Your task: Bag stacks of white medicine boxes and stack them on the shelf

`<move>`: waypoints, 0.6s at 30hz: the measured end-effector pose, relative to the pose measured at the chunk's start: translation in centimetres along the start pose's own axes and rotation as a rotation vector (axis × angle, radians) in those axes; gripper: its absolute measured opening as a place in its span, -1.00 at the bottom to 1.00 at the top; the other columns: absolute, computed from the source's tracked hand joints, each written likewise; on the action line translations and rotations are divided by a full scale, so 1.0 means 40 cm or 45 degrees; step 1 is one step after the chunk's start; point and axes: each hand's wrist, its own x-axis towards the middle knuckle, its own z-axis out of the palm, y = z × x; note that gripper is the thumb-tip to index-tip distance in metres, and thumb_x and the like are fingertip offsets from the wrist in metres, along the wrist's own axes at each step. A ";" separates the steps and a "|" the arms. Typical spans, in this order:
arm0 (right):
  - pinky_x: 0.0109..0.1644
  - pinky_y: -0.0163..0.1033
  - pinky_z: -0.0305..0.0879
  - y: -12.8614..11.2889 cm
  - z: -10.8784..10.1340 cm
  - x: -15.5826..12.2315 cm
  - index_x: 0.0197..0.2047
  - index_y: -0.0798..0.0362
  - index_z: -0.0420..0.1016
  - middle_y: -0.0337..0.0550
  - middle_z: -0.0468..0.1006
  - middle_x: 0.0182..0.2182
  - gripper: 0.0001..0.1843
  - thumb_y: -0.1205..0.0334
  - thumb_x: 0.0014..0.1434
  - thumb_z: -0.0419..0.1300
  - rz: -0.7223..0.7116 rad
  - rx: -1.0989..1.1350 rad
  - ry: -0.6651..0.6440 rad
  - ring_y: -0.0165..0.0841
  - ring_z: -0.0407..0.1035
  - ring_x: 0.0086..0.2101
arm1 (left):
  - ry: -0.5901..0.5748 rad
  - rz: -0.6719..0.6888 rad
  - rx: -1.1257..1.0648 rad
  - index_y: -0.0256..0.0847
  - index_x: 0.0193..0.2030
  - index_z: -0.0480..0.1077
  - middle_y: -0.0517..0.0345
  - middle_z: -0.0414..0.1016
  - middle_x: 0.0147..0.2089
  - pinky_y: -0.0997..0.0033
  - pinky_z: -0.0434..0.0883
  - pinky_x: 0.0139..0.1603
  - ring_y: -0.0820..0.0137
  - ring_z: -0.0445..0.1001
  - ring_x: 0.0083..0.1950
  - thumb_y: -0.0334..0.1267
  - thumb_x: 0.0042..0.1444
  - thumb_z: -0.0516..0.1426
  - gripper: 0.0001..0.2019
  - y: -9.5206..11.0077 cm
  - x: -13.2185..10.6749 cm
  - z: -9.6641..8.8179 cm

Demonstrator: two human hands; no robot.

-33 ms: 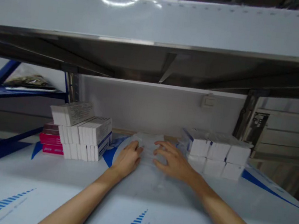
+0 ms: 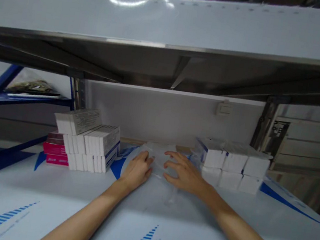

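You have one left hand, one right hand, two stacks of white boxes, one stack of red boxes and one wall switch in view.

Head-worn view, forward and down over shelf

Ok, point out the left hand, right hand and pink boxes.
Left hand (image 2: 136, 170), head view, back of hand.
Right hand (image 2: 187, 174), head view, back of hand.
Pink boxes (image 2: 56, 149), head view, front of one box.

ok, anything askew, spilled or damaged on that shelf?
The top white carton bundle seems shifted left, slightly overhanging the left carton stack beneath it. No spill or damage shows; the clear plastic mid-shelf is too blurred to judge.
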 end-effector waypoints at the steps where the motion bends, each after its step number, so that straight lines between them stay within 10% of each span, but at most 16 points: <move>1: 0.33 0.14 0.23 0.010 0.018 0.001 -0.08 0.04 0.59 0.10 0.38 0.27 -0.78 0.28 0.17 0.30 -0.001 -0.050 -0.053 -0.05 0.28 0.25 | 0.001 -0.006 -0.009 -0.28 0.25 0.39 -0.12 0.40 0.03 0.23 0.44 0.12 0.19 0.48 0.03 -0.31 0.34 0.03 -0.62 0.000 0.000 -0.002; 9: 0.10 0.01 0.49 0.012 0.053 -0.040 0.24 -0.01 0.41 0.10 0.18 0.41 -0.23 0.74 0.02 0.05 0.108 -0.309 -0.093 -0.10 0.44 0.13 | -0.006 -0.002 0.035 0.11 0.48 0.06 0.01 0.30 0.21 0.28 0.43 0.13 0.28 0.38 0.16 -0.68 0.11 -0.02 -0.16 -0.002 0.001 -0.003; 18: 0.16 -0.01 0.43 0.003 0.030 -0.040 0.04 0.21 0.59 0.15 0.53 0.18 -0.63 0.45 0.27 0.05 0.436 -0.474 -0.199 -0.08 0.48 0.10 | -0.031 0.094 0.133 -0.26 0.02 0.56 -0.12 0.43 0.09 0.18 0.36 0.18 0.15 0.37 0.15 -0.59 0.23 -0.03 -0.59 0.013 0.002 -0.002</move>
